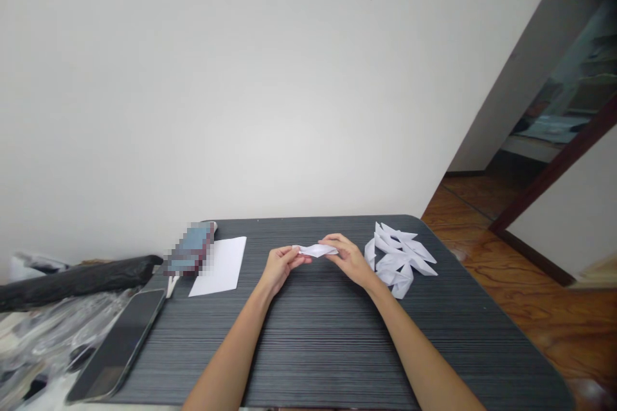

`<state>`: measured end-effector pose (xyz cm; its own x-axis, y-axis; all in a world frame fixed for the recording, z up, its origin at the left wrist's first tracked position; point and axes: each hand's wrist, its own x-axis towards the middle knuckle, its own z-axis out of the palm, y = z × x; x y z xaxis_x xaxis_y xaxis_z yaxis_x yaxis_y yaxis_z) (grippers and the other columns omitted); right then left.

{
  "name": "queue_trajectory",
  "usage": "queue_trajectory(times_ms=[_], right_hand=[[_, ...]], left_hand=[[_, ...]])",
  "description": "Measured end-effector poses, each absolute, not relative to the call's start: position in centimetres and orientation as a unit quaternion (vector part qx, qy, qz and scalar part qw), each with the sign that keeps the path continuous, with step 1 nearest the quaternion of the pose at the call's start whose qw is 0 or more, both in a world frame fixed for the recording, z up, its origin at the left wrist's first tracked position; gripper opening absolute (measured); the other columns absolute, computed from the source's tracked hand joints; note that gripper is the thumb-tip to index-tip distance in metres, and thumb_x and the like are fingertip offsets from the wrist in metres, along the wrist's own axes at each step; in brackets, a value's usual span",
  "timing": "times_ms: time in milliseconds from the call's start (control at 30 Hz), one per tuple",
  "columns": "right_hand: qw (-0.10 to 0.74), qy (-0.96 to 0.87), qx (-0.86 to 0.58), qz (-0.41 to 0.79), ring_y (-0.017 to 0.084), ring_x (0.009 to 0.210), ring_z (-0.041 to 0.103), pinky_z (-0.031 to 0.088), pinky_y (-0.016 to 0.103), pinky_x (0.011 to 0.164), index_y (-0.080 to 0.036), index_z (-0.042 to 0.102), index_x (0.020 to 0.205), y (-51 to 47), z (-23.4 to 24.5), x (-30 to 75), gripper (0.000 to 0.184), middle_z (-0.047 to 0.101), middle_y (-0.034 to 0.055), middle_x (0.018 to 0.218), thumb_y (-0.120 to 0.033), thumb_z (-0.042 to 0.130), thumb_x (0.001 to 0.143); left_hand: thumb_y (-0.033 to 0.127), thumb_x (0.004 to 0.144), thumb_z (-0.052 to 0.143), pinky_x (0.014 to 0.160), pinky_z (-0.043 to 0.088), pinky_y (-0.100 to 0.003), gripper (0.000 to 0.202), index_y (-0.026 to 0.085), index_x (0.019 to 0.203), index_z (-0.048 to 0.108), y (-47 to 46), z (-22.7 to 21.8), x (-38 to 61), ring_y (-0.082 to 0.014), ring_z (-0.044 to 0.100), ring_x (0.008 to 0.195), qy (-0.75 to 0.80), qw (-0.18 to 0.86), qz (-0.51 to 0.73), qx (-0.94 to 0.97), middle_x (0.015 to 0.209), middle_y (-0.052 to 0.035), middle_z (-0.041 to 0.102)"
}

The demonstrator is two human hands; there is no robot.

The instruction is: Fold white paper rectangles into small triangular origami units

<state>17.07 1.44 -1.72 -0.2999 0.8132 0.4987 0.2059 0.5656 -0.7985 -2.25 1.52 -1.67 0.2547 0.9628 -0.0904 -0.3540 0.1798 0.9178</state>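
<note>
A small piece of folded white paper [317,250] is stretched between my two hands above the dark table. My left hand [282,266] pinches its left end between thumb and fingers. At its right end, my right hand [350,259] grips the paper the same way. The paper is narrow and pointed, with a crease along its middle. Just right of my right hand lies a loose pile of folded white paper boats [402,253], several of them overlapping. The undersides of the held paper are hidden.
The dark ribbed table [318,347] stands against a white wall. On its left lie flat white sheets [224,266], a blurred-out object [191,249] and a large black phone or tablet [120,340]. Plastic-wrapped items [72,327] and a black roll [77,279] crowd the left edge.
</note>
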Motion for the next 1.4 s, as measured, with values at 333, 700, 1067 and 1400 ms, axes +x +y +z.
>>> queue_trajectory(times_ms=[333, 700, 1067, 1400], right_hand=[[0.492, -0.727, -0.363, 0.313, 0.014, 0.078, 0.054, 0.045, 0.027, 0.067, -0.022, 0.065, 0.086, 1.3, -1.8, 17.0, 0.018, 0.056, 0.0043, 0.096, -0.02, 0.05, 0.077], [0.514, -0.728, -0.333, 0.309, 0.015, 0.088, 0.053, 0.042, 0.029, 0.076, -0.023, 0.066, 0.081, 1.3, -1.4, 17.0, 0.019, 0.054, 0.0038, 0.095, -0.014, 0.049, 0.076], [0.486, -0.731, -0.328, 0.349, 0.013, 0.091, 0.052, 0.042, 0.027, 0.077, -0.025, 0.057, 0.105, 0.7, -0.8, 17.2, 0.032, 0.046, 0.0059, 0.111, -0.016, 0.049, 0.076], [0.452, -0.619, -0.312, 0.561, 0.014, 0.066, 0.058, 0.047, 0.03, 0.065, -0.013, 0.061, 0.098, 1.4, -1.0, 18.0, 0.031, 0.065, 0.0051, 0.073, -0.028, 0.058, 0.07]], left_hand=[[0.031, 0.07, 0.061, 0.078, 0.047, -0.029, 0.03, 0.004, 0.085, 0.063, 1.2, -1.4, -1.9, -0.0197, 0.063, 0.076, 0.335, 0.68, 0.488, 0.432, 0.081, -0.0135, 0.066], [0.025, 0.07, 0.061, 0.076, 0.047, -0.028, 0.026, 0.005, 0.087, 0.062, 1.2, -1.9, -1.7, -0.0196, 0.063, 0.076, 0.328, 0.683, 0.493, 0.427, 0.084, -0.0137, 0.065], [0.014, 0.063, 0.064, 0.059, 0.05, -0.019, 0.016, 0.005, 0.077, 0.065, 1.8, -2.0, -2.4, -0.0116, 0.061, 0.058, 0.402, 0.662, 0.482, 0.409, 0.07, -0.0091, 0.066], [0.017, 0.064, 0.062, 0.052, 0.048, -0.018, 0.017, 0.006, 0.077, 0.065, 1.6, -1.8, -2.7, -0.0113, 0.059, 0.052, 0.393, 0.663, 0.457, 0.445, 0.064, -0.0085, 0.065]])
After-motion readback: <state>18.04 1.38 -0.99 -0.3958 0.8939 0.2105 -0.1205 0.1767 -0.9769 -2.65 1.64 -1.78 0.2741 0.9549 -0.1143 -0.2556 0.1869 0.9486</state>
